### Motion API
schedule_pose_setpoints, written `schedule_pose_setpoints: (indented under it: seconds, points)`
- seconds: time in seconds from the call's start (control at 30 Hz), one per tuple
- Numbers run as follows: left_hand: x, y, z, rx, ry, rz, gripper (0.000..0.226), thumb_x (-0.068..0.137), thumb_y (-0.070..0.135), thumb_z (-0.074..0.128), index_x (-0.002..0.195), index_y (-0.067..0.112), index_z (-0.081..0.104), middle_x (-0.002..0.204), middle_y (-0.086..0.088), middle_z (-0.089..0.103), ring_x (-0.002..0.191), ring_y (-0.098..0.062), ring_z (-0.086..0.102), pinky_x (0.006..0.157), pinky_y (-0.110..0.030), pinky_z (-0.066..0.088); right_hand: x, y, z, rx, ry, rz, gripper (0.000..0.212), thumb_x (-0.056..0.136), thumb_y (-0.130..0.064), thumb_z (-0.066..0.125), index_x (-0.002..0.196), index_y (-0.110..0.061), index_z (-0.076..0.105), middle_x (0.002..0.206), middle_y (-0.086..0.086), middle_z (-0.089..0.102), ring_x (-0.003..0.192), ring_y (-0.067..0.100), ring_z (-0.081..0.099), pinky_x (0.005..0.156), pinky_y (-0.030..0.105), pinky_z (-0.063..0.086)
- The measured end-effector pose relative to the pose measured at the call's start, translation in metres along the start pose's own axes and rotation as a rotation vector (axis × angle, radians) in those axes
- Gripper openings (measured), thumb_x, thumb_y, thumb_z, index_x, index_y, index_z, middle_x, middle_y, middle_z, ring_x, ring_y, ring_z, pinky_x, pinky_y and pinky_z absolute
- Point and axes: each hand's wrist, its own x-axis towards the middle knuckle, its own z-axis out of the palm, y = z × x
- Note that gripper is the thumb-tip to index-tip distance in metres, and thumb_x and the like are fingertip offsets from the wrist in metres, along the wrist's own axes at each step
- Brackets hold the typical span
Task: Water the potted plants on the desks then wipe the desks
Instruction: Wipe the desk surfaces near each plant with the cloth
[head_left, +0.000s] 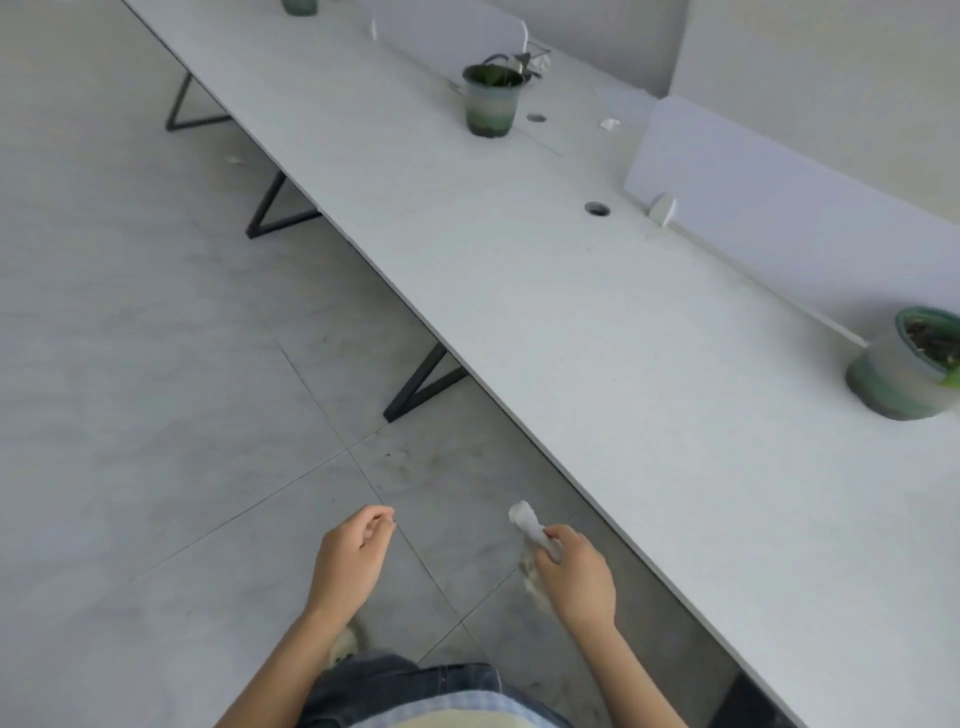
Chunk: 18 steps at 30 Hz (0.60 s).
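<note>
Right hand (576, 574) gripped a crumpled cloth (525, 518) (soft, light, probably best held bunched) beside the desk (571, 312); left hand (350, 558) hung loosely curled, empty.

Crumpled white cloth (525, 519) in the grip of the right hand (576, 577), left hand (348, 558) loose, both beside the long desk (571, 322).

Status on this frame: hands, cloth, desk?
Right hand grips wadded white cloth, not yet on desk. Left hand loosely curled, empty. Near pot, far pot stand on desk.
</note>
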Motion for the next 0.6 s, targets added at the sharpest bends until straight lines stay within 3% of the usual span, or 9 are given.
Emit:
schedule_pose_setpoints:
  seconds: [0.1,0.27,0.47,0.6]
  points:
    - [0.038,-0.007,-0.056,-0.034,0.064,0.018,0.015,0.092,0.012,0.048,0.098,0.015,0.061,0.092,-0.004,0.065,0.095,-0.021,0.06,0.08,-0.026,0.04,0.013,-0.051,0.032,-0.014,-0.014,0.0,0.022,0.091,-0.032,0.042,0.079,-0.018,0.054,0.084,0.001,0.059,0.069,0.018,0.051,0.053,0.026,0.034]
    - [0.091,-0.026,-0.128,-0.114,0.177,0.009,0.014,0.092,0.012,0.048,0.095,0.013,0.062,0.091,-0.007,0.066,0.088,-0.023,0.061,0.07,-0.024,0.041,0.033,-0.136,0.081,-0.019,-0.027,-0.089,0.024,0.09,-0.03,0.041,0.085,-0.014,0.059,0.082,0.001,0.061,0.067,0.018,0.051,0.05,0.023,0.033]
    - [0.112,-0.063,-0.148,-0.143,0.087,-0.152,0.022,0.092,0.009,0.047,0.078,0.022,0.058,0.085,-0.003,0.065,0.089,-0.024,0.062,0.067,-0.02,0.04,0.054,-0.191,0.104,-0.127,-0.12,-0.142,0.032,0.092,-0.033,0.039,0.062,-0.024,0.045,0.07,-0.005,0.051,0.055,0.011,0.045,0.046,0.02,0.029]
    - [0.16,-0.051,-0.16,-0.119,0.074,-0.169,0.019,0.093,0.01,0.044,0.085,0.02,0.058,0.088,-0.005,0.065,0.09,-0.023,0.061,0.07,-0.021,0.042,0.098,-0.22,0.108,-0.13,-0.167,-0.185,0.021,0.09,-0.026,0.043,0.089,-0.018,0.062,0.084,-0.001,0.059,0.064,0.015,0.049,0.048,0.017,0.031]
